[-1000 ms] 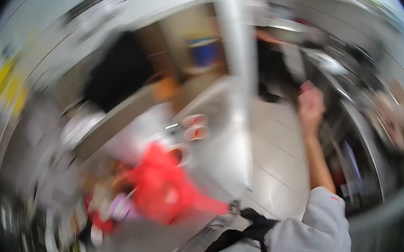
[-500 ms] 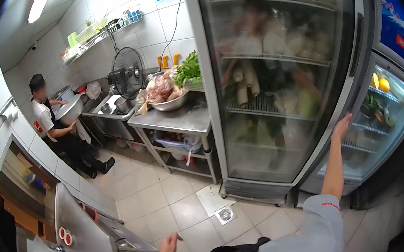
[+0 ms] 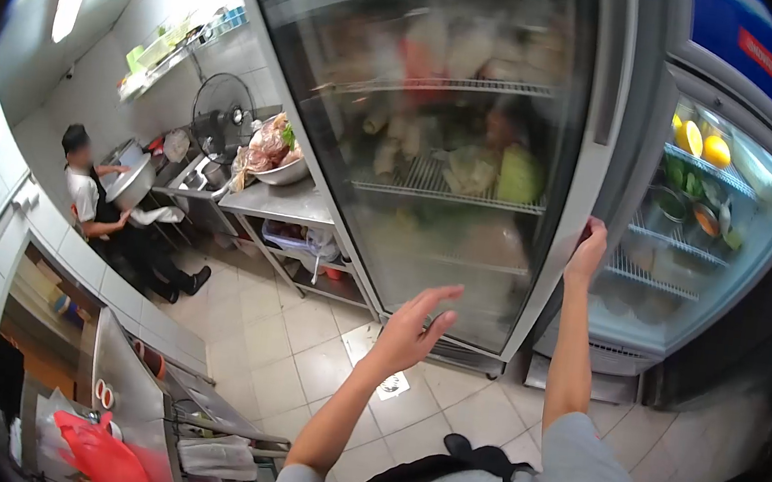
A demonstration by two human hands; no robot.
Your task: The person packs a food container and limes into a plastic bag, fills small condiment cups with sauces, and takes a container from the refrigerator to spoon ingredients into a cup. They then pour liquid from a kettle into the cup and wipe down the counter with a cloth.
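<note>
My right hand (image 3: pixel 587 248) is at the right edge of a tall fridge's glass door (image 3: pixel 463 235), its fingers curled round the pale frame. Whether the door is slightly ajar I cannot tell. My left hand (image 3: pixel 418 328) is raised in front of the lower glass, fingers apart and holding nothing. Behind the fogged glass, wire shelves carry a pale green vegetable (image 3: pixel 518 174), whitish bundles (image 3: pixel 470 170) and other food that is blurred.
A smaller lit fridge (image 3: pixel 687 275) with lemons stands at the right. On the left, a steel table (image 3: pixel 281 201) bears a metal bowl (image 3: pixel 284 172) of bagged meat. Farther back, a co-worker (image 3: pixel 91 198) holds a large basin (image 3: pixel 132 182). A red bag (image 3: pixel 109 457) lies lower left.
My right hand has come lower, now curled on the door's edge. My left hand has risen from the bottom to in front of the glass. The view has moved nearer the fridges.
</note>
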